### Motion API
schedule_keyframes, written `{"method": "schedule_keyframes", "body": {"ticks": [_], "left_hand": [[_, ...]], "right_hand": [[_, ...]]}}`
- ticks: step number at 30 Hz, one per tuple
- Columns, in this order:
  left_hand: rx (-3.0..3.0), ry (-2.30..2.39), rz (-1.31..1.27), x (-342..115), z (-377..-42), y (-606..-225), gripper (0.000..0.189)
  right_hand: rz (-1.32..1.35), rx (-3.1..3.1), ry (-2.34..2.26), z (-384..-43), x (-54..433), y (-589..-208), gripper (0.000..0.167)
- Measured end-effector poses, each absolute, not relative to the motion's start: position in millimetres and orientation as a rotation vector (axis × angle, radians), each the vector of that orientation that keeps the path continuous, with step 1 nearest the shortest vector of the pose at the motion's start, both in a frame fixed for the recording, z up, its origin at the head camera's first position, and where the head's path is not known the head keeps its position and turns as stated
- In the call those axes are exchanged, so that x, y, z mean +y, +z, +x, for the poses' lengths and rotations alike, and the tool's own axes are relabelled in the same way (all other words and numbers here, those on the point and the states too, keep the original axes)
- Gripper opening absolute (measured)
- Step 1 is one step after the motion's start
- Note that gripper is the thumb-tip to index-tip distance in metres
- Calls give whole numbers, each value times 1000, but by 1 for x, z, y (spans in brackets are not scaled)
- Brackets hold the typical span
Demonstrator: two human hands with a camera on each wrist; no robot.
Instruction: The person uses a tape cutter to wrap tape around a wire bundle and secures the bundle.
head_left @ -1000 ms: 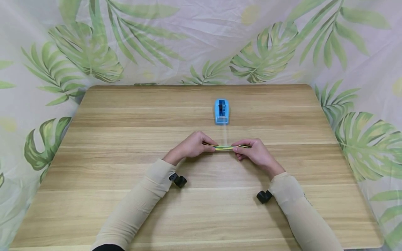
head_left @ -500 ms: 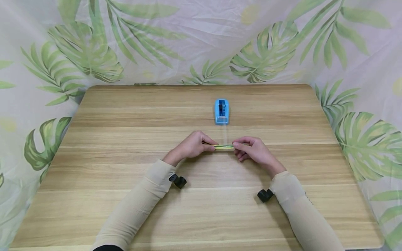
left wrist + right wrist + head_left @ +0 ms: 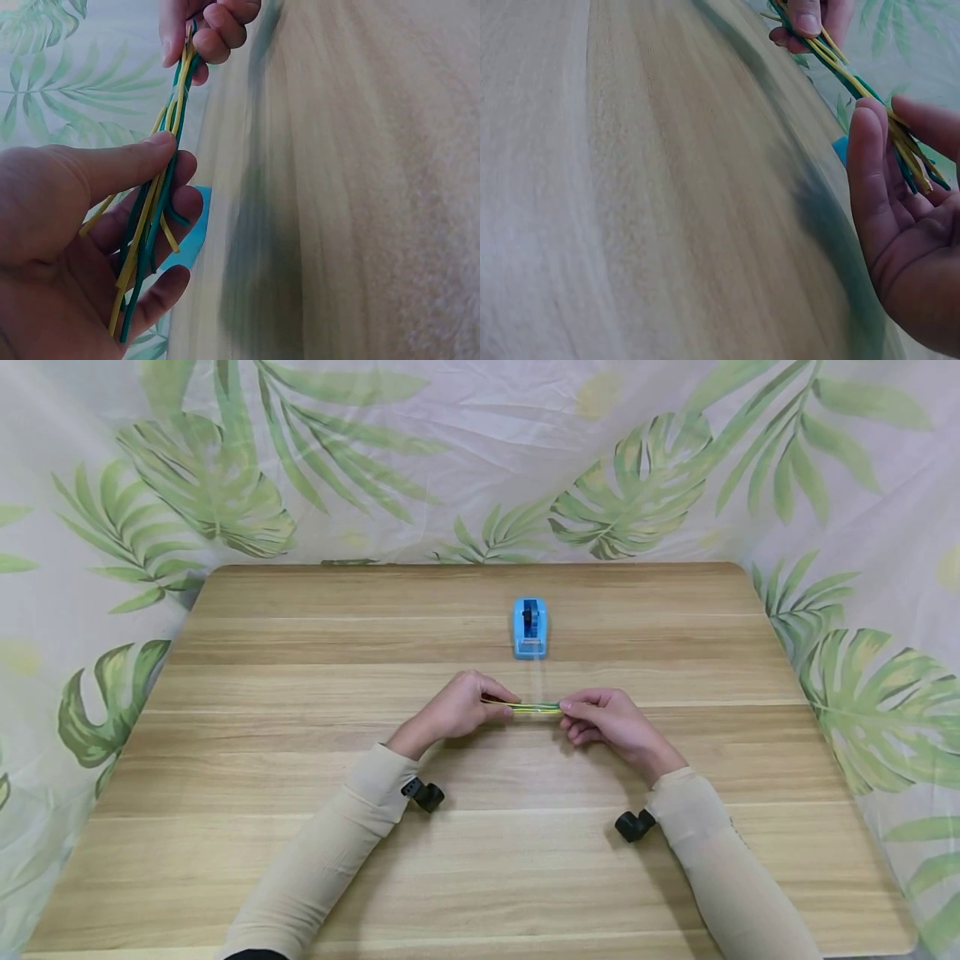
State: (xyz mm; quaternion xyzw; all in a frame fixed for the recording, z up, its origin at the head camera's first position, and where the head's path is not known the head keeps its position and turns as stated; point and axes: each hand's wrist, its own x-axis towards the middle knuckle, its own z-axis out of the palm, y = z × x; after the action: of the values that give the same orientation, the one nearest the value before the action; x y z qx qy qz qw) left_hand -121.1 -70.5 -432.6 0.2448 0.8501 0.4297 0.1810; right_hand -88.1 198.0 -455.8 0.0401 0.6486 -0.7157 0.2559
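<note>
A bundle of thin yellow and green wires (image 3: 536, 708) stretches between both hands above the table. My left hand (image 3: 467, 706) pinches its left part between thumb and fingers; in the left wrist view loose wire ends (image 3: 142, 255) spread over the palm. At the other end my right hand (image 3: 611, 722) pinches the bundle, its short wire ends (image 3: 922, 169) showing past the fingertips. A clear tape strip (image 3: 537, 678) runs from the blue tape dispenser (image 3: 530, 648) to the bundle's middle, where the wires show a shiny band.
The dispenser stands on the wood-grain table (image 3: 300, 635), beyond the hands. A leaf-print cloth (image 3: 480, 460) hangs behind the table and along its sides. A small black camera is worn on each wrist.
My right thumb and fingers have shifted their hold, now covering the wire ends that showed beyond the thumb. The bundle sits slightly higher in the head view. The dispenser has stayed put.
</note>
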Motion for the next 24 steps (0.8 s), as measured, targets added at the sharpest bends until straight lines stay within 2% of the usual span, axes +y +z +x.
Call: {"method": "schedule_keyframes", "body": {"ticks": [7, 20, 24], "left_hand": [[2423, 1187, 708, -70, -121, -430, 17], [2397, 1032, 753, -69, -124, -427, 18], [2388, 1035, 751, -70, -125, -428, 29]], "right_hand": [[85, 1762, -1989, -88, 196, -454, 20], [67, 1823, -2051, -88, 192, -456, 22], [58, 1859, -2044, -88, 192, -456, 26]]}}
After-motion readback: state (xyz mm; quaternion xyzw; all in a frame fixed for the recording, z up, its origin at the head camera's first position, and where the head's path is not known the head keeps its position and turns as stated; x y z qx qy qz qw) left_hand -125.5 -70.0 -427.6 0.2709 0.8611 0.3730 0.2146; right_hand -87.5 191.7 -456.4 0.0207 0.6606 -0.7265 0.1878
